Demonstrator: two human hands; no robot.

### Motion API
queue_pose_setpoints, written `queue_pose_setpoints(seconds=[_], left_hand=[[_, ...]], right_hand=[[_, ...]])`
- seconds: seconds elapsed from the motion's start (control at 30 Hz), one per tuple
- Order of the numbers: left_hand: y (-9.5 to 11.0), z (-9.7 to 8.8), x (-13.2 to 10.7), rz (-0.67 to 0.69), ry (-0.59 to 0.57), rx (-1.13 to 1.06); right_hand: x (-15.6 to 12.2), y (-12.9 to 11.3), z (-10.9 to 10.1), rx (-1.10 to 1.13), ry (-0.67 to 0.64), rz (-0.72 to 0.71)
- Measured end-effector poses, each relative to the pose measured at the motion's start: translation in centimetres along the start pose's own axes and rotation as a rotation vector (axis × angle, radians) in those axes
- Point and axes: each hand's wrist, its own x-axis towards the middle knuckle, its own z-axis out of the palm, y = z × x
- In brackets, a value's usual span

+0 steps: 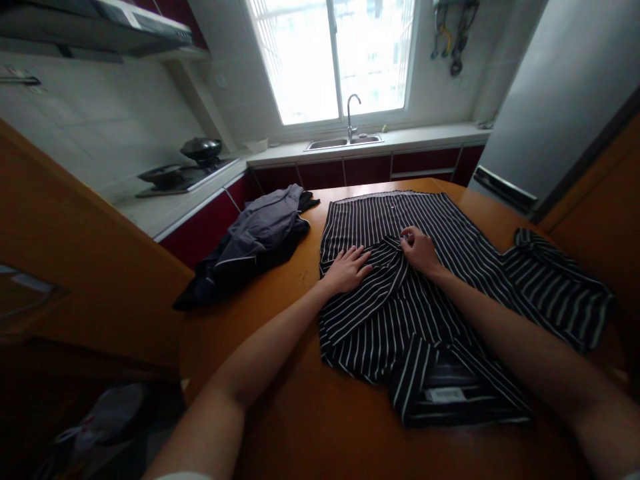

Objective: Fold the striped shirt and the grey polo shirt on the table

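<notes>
A black shirt with white stripes (450,260) lies spread on the orange wooden table (310,413), collar toward me. One sleeve is folded across its middle, the other (555,283) stretches out to the right. My left hand (347,269) lies flat on the shirt's left part, fingers stretched out. My right hand (420,250) pinches the folded sleeve's end near the shirt's middle.
A crumpled grey and black garment (255,243) lies at the table's far left edge. Beyond are a counter with a sink (345,141), a stove with a wok (200,150), and a fridge (560,100) at the right. A wooden panel (75,267) stands at left.
</notes>
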Motion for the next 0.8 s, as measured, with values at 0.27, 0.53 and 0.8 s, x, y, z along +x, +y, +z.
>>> queue_pose_setpoints(seconds=[0.27, 0.53, 0.8], left_hand=[[0.5, -0.8, -0.4, 0.03, 0.1, 0.028], [3.4, -1.3, -2.1, 0.158, 0.054, -0.011], [4.0, -0.1, -3.0, 0.173, 0.008, -0.021]], right_hand=[[0.1, 0.8, 0.2, 0.004, 0.023, 0.017], [0.0, 0.8, 0.2, -0.142, 0.048, -0.008], [-1.2, -1.0, 1.4, -0.095, -0.253, -0.44]])
